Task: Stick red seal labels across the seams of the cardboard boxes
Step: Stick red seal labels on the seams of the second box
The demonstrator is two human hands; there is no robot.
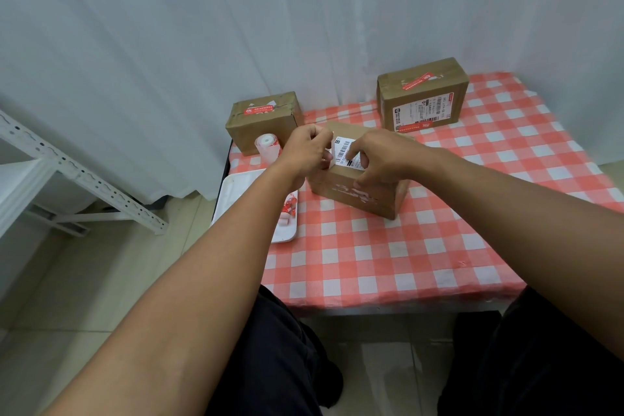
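Checked tablecloth (439, 246) | middle box (358, 192) sits mid-table, straight ahead of me, long axis left-right | left hand (309, 150) pinches something small at its top left | right hand (378, 157) curled on its top near edge, nearer the seam | two sealed boxes (423, 94) at far edge.

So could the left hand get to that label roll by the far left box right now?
Probably yes. The label roll stands uncovered just left of the left hand, nothing between them, but that hand is busy at the middle box.
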